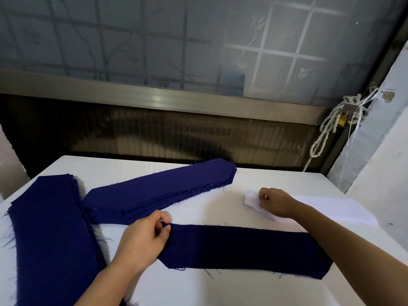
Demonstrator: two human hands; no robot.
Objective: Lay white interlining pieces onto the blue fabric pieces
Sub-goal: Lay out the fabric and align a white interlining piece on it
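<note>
Your left fingers (162, 216) pinch one end of the single blue piece (242, 248); your right fingers (263, 193) grip the end of the white interlining stack (331, 208). On the table (154, 288), two blue stacks (50, 228) lie toward the left edge, the single piece along the front edge and the interlining toward the right edge. No interlining is laid yet.
</note>
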